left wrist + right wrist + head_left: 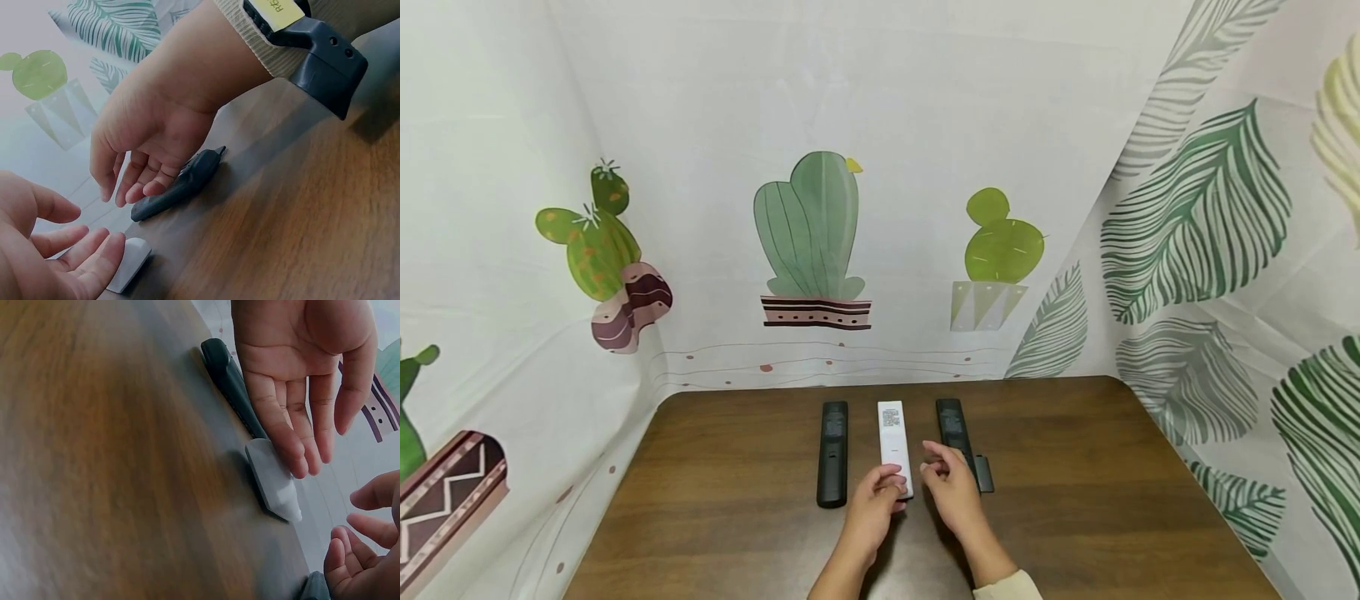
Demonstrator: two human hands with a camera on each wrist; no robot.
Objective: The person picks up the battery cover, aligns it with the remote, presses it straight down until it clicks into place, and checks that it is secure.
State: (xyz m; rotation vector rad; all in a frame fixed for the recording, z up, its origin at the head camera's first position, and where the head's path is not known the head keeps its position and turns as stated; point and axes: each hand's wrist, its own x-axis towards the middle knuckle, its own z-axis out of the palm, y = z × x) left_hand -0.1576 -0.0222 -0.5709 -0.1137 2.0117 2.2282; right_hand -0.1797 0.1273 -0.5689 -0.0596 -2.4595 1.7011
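Observation:
A white remote control (892, 437) lies face down in the middle, a label on its back. My left hand (874, 500) is over its near end, fingers loosely bent; in the right wrist view the fingertips are right at the white remote (273, 478). My right hand (953, 492) hovers between the white remote and a black remote control (952, 421), its fingers relaxed around nothing and covering part of that black remote. Beside it, partly past the hand, lies a small dark flat piece (985, 473). Another black remote control (832, 454) lies left of the white one.
The remotes rest on a brown wooden table (722, 483). Behind and at both sides hangs a white cloth (910, 117) printed with cacti and leaves, meeting the table's far edge. A wrist camera mount (331, 69) sits on the right sleeve.

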